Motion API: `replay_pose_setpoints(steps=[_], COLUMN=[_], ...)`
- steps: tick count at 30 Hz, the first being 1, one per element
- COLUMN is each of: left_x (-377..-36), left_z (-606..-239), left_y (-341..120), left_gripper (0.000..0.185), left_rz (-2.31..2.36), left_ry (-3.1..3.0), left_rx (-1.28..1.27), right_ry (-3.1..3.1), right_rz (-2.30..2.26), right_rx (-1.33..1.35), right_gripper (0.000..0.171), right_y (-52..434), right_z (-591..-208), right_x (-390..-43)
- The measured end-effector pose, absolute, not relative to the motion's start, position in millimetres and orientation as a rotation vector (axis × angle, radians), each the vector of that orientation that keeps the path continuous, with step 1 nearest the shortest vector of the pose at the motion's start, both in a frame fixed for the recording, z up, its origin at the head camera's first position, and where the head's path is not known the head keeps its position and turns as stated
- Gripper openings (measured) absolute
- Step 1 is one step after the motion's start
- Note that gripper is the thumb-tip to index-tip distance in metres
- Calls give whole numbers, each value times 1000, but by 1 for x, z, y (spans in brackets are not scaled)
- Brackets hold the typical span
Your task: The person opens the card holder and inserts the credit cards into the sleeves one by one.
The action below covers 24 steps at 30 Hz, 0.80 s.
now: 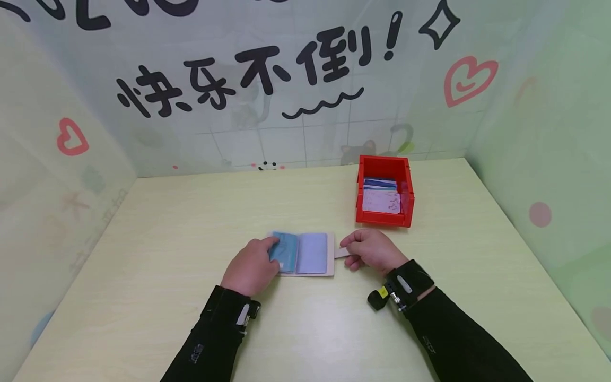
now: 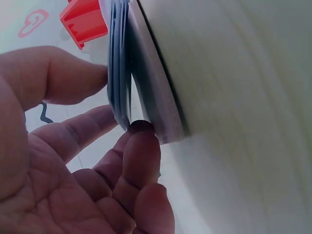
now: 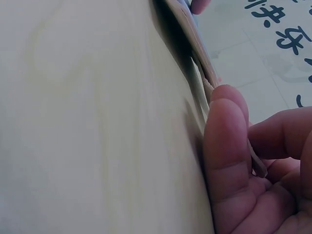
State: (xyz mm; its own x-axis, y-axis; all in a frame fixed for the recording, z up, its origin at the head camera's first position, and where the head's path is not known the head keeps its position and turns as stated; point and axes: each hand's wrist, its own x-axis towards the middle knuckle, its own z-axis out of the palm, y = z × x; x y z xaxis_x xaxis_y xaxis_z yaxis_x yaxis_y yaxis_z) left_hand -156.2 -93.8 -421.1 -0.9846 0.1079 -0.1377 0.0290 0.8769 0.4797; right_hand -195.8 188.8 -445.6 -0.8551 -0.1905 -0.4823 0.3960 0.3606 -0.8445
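Observation:
A small card holder (image 1: 312,253) lies spread on the table, its bluish sleeve pages over a pale pink cover. At its left side my left hand (image 1: 251,267) pinches the page stack. In the left wrist view, the thumb presses one face of the pages (image 2: 118,63), and fingertips sit at their edge beside the thick cover (image 2: 155,83). A narrow pale strap (image 1: 341,253) sticks out from the holder's right edge. My right hand (image 1: 374,249) pinches that strap between thumb and fingers; its end (image 3: 259,165) shows past the thumb in the right wrist view.
A red plastic bin (image 1: 384,218) holding several cards (image 1: 381,201) stands at the back right of the light wood table (image 1: 200,212). Printed fabric walls (image 1: 305,143) enclose the table at the back and both sides.

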Motion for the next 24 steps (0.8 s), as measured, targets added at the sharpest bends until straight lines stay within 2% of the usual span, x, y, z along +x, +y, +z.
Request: replay_pose_setpoints(steps=[12, 17, 24], left_x=[-150, -150, -149], left_z=[-421, -423, -422], left_y=[-93, -93, -93], left_gripper=[52, 57, 61], left_rz=[673, 731, 778], left_ry=[2947, 2954, 2941], left_rx=[125, 124, 126], right_ry=[2211, 2432, 2688], right_rz=[-1492, -1310, -1057], right_rx=[196, 122, 21], right_gripper=[29, 29, 38], right_y=[186, 186, 200], right_z=[-443, -435, -411], right_x=[-194, -192, -193])
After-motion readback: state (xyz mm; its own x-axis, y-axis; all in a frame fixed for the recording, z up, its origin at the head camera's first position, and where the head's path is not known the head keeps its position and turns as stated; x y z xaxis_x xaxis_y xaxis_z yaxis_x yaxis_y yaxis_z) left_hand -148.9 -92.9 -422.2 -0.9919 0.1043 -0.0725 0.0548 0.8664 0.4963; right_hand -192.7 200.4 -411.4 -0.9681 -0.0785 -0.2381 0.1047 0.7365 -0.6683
